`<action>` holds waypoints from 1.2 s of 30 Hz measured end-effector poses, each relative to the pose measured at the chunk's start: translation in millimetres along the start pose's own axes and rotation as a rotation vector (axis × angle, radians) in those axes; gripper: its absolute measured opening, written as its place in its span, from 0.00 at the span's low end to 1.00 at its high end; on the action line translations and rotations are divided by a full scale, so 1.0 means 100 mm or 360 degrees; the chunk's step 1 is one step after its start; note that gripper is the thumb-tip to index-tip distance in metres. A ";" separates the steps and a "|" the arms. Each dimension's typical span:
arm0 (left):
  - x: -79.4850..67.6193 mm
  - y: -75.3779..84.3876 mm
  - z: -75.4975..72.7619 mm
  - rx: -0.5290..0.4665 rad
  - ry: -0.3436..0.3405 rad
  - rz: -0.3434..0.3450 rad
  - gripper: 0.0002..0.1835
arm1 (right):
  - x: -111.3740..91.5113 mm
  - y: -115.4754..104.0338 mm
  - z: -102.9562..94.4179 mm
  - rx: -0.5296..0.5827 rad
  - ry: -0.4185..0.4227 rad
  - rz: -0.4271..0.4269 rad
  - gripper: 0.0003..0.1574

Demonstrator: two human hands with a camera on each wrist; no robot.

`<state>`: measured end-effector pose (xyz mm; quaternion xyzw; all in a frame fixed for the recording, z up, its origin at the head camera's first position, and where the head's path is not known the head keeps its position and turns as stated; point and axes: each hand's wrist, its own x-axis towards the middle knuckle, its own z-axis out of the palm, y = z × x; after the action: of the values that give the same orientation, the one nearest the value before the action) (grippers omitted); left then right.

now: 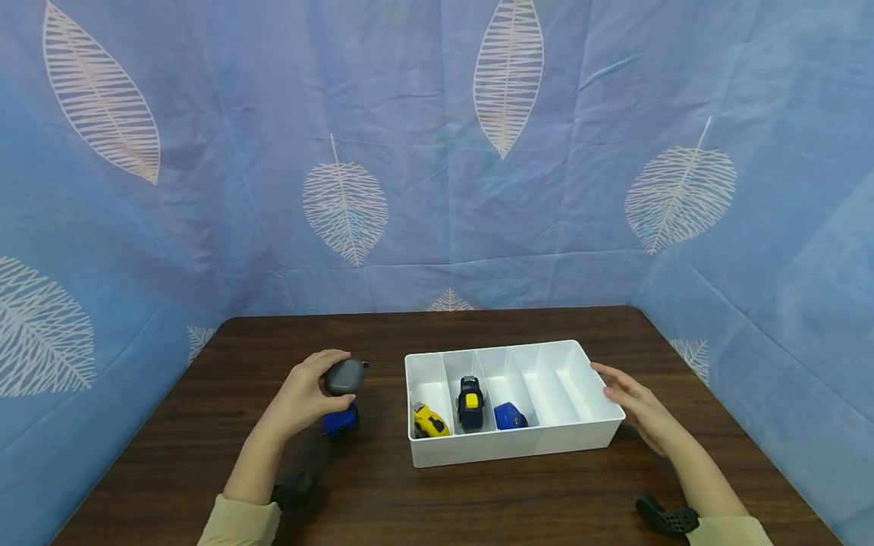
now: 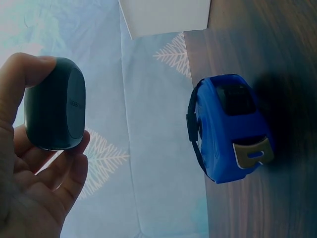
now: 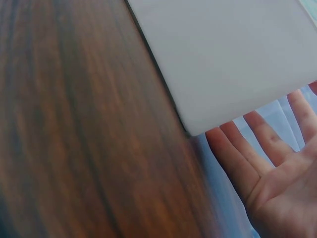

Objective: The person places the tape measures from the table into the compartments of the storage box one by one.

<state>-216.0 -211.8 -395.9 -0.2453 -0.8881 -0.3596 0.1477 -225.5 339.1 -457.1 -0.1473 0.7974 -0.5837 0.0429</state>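
My left hand holds a dark grey tape measure between thumb and fingers, raised over the table; the tape measure's smooth side with lettering shows in the left wrist view. Below and beside it, a blue tape measure with a black strap and a metal hook stands on the table. To the right is a white divided box. Its left three compartments hold a yellow tape measure, a black one with a yellow button and a blue one. My right hand, fingers extended, is at the box's right end.
The box's two rightmost compartments show bare white floors. Dark brown wood forms the tabletop. A blue cloth with white leaf prints hangs behind and at both sides of the table.
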 end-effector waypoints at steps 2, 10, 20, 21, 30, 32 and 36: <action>0.01 0.01 0.00 0.0008 -0.0005 -0.0001 0.35 | 0.00 0.00 0.00 0.0016 -0.0011 -0.0012 0.32; 0.05 0.06 0.02 0.0020 0.0014 0.0023 0.36 | 0.00 -0.03 0.00 0.0038 -0.0034 -0.0025 0.33; 0.11 0.11 0.06 -0.0083 0.0001 0.0036 0.35 | 0.00 -0.02 0.01 0.0029 -0.0010 0.0000 0.33; 0.11 0.11 0.07 -0.0094 0.0001 0.0037 0.36 | 0.00 -0.02 0.01 0.0030 -0.0007 0.0006 0.33; 0.16 0.17 0.11 -0.0130 -0.0025 -0.0010 0.36 | 0.01 0.00 0.01 0.0017 0.0008 0.0027 0.33; 0.17 0.18 0.11 -0.0142 -0.0026 -0.0013 0.36 | 0.01 0.00 0.01 0.0016 0.0011 0.0027 0.33; 0.20 0.21 0.13 -0.0160 -0.0026 0.0007 0.35 | 0.01 0.01 0.01 0.0014 0.0020 0.0026 0.33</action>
<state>-222.6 -182.7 -384.4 -0.2572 -0.8696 -0.4013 0.1286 -226.9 338.1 -458.5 -0.1369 0.7962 -0.5877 0.0434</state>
